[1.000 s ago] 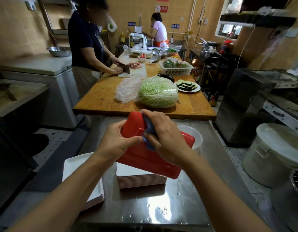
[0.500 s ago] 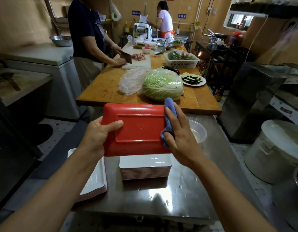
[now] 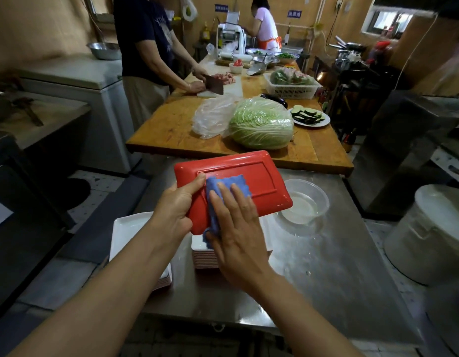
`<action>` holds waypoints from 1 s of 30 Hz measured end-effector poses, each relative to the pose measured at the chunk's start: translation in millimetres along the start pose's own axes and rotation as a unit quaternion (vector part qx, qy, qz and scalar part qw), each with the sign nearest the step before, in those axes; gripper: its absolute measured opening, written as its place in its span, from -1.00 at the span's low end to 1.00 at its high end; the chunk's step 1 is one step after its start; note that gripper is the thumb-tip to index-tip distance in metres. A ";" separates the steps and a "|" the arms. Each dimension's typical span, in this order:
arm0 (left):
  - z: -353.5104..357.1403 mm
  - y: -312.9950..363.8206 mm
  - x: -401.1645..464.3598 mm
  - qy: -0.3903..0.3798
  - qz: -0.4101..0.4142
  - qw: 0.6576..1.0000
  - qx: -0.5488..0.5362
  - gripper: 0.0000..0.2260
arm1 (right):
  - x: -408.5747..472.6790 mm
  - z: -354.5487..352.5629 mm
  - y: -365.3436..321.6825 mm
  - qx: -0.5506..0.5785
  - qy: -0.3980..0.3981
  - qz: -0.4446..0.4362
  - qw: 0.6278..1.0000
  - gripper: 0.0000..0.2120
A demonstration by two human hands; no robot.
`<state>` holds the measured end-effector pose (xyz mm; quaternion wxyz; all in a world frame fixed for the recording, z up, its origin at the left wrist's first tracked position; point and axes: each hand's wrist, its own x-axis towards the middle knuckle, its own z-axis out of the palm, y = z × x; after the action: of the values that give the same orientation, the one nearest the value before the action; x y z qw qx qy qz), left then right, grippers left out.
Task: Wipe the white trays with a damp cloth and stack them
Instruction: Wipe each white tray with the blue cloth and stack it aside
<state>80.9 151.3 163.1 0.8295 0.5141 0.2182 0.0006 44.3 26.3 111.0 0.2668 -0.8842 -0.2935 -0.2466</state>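
Where cabbage (image 3: 261, 123) lies: wooden table (image 3: 171, 130), then wet steel counter (image 3: 339, 266).

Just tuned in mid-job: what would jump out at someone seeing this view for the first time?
The red tray, held up over the steel table at centre: the left hand grips its near edge while the right hand presses a blue cloth flat against it. Just beyond, a big wrapped cabbage lies on the wooden table, where a person is chopping with a cleaver.
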 end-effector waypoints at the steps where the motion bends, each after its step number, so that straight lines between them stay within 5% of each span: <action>1: -1.4 -0.2 -0.4 -0.002 -0.005 1.000 -0.003 -0.83 | 0.9 3.5 -6.1 0.019 0.002 0.006 1.000 -0.38; 4: -7.8 -0.4 -1.6 0.002 -0.032 0.999 -0.019 -0.65 | 4.9 7.0 -14.2 -0.007 -0.026 -0.005 1.000 -0.38; 10: -21.6 0.7 0.4 -0.001 0.001 0.999 -0.038 -0.92 | 35.2 -8.0 -0.1 -0.044 -0.086 0.020 0.995 -0.42; 14: -32.3 4.6 -0.5 0.012 -0.003 0.999 -0.035 -0.90 | 47.7 -17.7 19.0 -0.031 -0.091 0.064 0.993 -0.42; 20: -50.4 11.2 -0.2 0.022 -0.030 0.998 -0.053 -0.77 | 30.2 -15.8 44.5 0.095 -0.001 0.158 0.983 -0.47; 26: -72.5 14.4 -2.2 0.044 -0.029 0.998 -0.042 -0.76 | 13.4 5.8 41.0 0.365 0.028 0.273 0.890 -0.64; 30: -93.2 11.4 -3.2 0.068 -0.009 0.997 -0.044 -0.82 | 13.9 17.7 39.3 0.326 -0.006 0.312 0.892 -0.73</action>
<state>46.8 235.4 138.9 0.8344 0.4739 0.2790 0.0377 84.7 15.6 93.4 0.6018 -0.7949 -0.0681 -0.0358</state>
